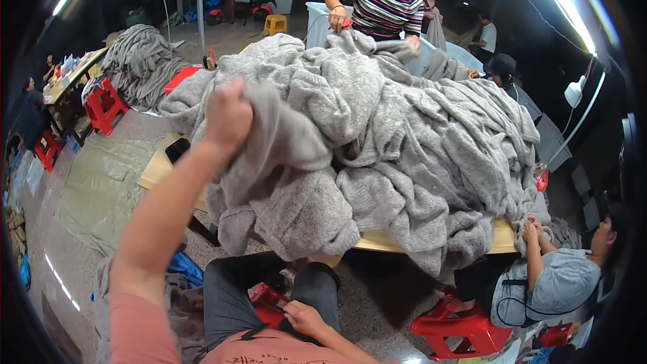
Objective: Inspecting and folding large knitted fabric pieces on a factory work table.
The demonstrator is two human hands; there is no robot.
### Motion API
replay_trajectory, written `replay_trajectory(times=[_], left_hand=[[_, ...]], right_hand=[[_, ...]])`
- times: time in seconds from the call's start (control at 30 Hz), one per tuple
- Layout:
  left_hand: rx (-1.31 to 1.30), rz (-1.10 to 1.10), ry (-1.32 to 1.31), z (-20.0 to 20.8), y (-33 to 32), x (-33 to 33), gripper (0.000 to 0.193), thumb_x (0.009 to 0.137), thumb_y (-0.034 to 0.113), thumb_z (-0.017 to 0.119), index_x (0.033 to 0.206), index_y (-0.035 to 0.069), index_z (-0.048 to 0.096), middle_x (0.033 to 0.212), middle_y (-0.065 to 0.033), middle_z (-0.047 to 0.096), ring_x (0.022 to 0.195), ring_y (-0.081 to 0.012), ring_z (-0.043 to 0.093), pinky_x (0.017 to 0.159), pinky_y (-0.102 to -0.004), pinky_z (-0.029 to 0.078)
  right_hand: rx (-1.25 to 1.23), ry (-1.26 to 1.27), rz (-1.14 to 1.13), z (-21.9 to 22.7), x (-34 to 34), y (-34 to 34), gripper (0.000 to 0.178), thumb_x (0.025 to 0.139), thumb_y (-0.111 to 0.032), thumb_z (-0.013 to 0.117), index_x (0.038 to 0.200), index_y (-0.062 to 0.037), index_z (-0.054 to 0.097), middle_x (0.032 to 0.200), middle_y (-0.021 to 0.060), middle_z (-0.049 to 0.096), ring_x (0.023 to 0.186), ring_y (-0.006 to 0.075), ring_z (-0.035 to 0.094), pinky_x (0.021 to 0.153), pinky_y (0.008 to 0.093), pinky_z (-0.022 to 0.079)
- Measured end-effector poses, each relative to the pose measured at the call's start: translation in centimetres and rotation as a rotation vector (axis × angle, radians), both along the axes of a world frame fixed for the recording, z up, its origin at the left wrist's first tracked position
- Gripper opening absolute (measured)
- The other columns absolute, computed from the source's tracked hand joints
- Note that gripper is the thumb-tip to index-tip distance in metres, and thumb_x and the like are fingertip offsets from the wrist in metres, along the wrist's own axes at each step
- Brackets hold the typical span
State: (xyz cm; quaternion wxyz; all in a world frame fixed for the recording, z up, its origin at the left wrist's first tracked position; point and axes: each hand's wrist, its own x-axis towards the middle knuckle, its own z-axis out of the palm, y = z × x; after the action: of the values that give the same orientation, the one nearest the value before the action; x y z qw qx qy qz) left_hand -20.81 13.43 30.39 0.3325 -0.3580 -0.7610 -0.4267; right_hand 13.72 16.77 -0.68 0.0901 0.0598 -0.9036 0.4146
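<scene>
My left hand [229,116] is raised over the left part of a big heap of grey knitted garments [350,94]. Its fingers are closed on a grey knitted garment [273,125], which hangs from the fist, blurred by motion. Low over my lap, my right hand [304,317] has its fingers curled together; whatever they hold, if anything, is too small to make out. Part of a red stool [268,296] shows between my legs, close to that hand. The heap covers most of the pale wooden table [377,241] and droops over its near edge.
A dark phone [177,150] lies at the table's left end. Across the heap, a person in a striped shirt [381,3] handles garments. Another person [549,280] sits at the right beside a red stool [458,327]. Another grey pile [143,61] stands far left.
</scene>
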Motion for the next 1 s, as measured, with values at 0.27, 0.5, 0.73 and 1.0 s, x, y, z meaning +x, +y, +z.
replay_trajectory(times=[0.27, 0.5, 0.73, 1.0], left_hand=[[0.736, -0.374, 0.07, 25.4, -1.9, 9.0, 0.016, 0.083, 0.01, 0.049, 0.081, -0.001, 0.06, 0.07, -0.014, 0.061, 0.063, -0.0248, 0.06, 0.06, -0.0387, 0.05], [0.617, -0.45, 0.082, 27.2, -1.8, 14.5, 0.016, 0.082, 0.01, 0.048, 0.081, -0.001, 0.06, 0.07, -0.014, 0.06, 0.063, -0.0243, 0.06, 0.059, -0.0384, 0.05], [0.504, -0.463, 0.102, 27.5, -2.5, 17.4, 0.016, 0.081, 0.009, 0.048, 0.082, -0.001, 0.06, 0.07, -0.014, 0.06, 0.063, -0.0238, 0.06, 0.058, -0.038, 0.049], [0.419, -0.512, 0.102, 28.0, -2.3, 19.7, 0.015, 0.081, 0.008, 0.048, 0.082, -0.001, 0.059, 0.07, -0.014, 0.06, 0.063, -0.0233, 0.06, 0.057, -0.0375, 0.049]], right_hand=[[-0.2, 0.174, -0.248, 9.0, -3.9, 0.5, 0.07, 0.066, -0.012, 0.074, 0.124, -0.0014, 0.036, 0.118, 0.0184, 0.043, 0.084, 0.0236, 0.058, 0.069, 0.0342, 0.048], [-0.058, 0.587, -0.285, 20.8, -6.6, 0.0, 0.095, 0.057, -0.022, 0.081, 0.129, 0.0032, 0.025, 0.132, 0.0237, 0.031, 0.113, 0.0369, 0.041, 0.093, 0.041, 0.036], [-0.266, 0.586, -0.276, 19.8, -11.1, 0.2, 0.079, 0.068, -0.033, 0.073, 0.125, 0.0061, 0.034, 0.125, 0.0265, 0.039, 0.117, 0.0371, 0.038, 0.096, 0.0419, 0.032], [0.031, 0.983, -0.21, 27.8, -11.3, -5.5, 0.103, 0.058, -0.037, 0.078, 0.135, -0.001, 0.019, 0.136, 0.0261, 0.024, 0.124, 0.0388, 0.028, 0.097, 0.0525, 0.025]])
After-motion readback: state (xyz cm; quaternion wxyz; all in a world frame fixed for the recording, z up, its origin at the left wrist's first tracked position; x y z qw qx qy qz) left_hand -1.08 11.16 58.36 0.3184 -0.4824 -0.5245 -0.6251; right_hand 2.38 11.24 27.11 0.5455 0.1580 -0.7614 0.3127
